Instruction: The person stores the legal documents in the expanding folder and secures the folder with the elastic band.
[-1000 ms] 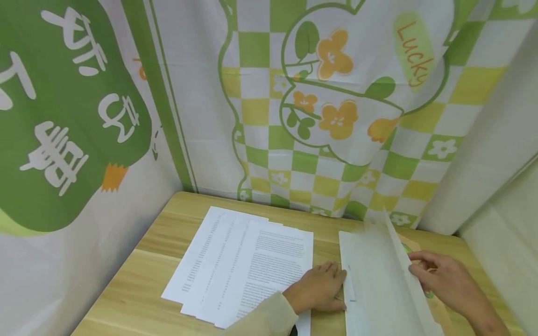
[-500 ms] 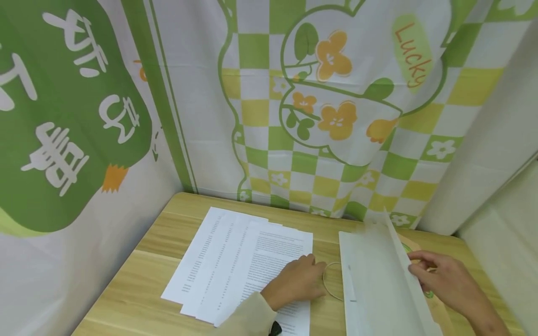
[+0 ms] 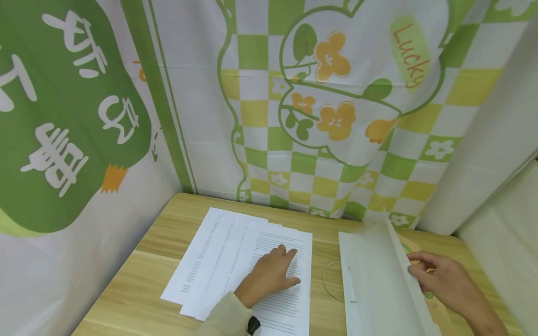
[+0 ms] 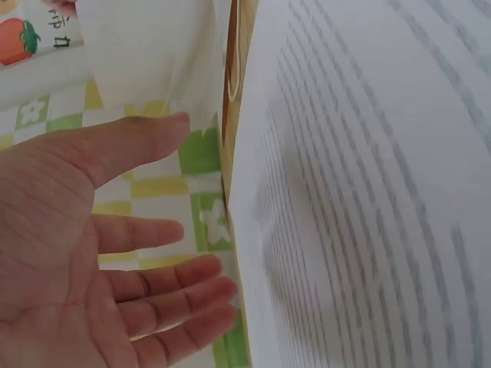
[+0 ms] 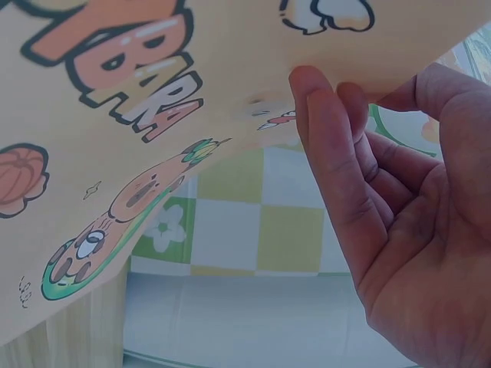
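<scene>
My left hand hovers over the rightmost of several overlapping printed sheets, its fingers spread. In the left wrist view the fingers are apart from the paper and hold nothing. At the right lies a folder, its white inside showing. My right hand pinches the edge of the folder's raised cover between thumb and fingers. Seen from the right wrist, the cover's outer face is beige with cartoon animals and lettering. A thin cord loop sticks out from the folder's left edge.
Everything lies on a wooden table with a rounded back corner. Behind it hangs a green, white and yellow checked curtain. White fabric closes off the left side. A dark wristband is on my left wrist.
My left hand has left the folder's left edge and moved leftward over the printed sheets, uncovering the cord loop. The right hand still holds the cover in the same place.
</scene>
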Motion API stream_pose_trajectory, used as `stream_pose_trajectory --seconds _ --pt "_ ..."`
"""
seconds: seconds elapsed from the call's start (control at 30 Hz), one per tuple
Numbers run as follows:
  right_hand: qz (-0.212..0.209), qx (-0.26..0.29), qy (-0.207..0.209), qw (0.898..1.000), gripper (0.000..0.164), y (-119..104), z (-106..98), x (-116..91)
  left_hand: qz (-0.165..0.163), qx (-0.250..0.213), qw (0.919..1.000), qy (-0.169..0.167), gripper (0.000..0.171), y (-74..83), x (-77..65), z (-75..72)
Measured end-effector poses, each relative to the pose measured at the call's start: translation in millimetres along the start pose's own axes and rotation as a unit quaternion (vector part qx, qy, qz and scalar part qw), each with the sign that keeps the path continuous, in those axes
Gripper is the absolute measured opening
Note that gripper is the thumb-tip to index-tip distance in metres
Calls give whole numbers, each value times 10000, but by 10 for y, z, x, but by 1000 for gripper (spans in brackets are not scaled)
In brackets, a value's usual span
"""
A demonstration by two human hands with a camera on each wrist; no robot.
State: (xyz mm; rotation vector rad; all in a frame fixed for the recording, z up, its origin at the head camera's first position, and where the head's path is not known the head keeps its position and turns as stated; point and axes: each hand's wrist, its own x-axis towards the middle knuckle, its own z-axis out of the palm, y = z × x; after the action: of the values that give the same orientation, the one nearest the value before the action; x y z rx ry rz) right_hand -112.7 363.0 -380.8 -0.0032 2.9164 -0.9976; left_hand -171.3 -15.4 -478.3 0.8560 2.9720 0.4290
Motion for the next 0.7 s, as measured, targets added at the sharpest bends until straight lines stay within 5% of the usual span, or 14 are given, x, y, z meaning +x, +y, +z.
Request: stream_pose_trajectory --seconds 0.43,0.7 --pt "-75 105 -47 9999 41 -9 47 26 -943 -140 9948 -359 98 -426 -376 -175" --pt "4 68 -21 10000 43 -4 45 1 -1547 -28 9868 -474 100 -520 -497 -261"
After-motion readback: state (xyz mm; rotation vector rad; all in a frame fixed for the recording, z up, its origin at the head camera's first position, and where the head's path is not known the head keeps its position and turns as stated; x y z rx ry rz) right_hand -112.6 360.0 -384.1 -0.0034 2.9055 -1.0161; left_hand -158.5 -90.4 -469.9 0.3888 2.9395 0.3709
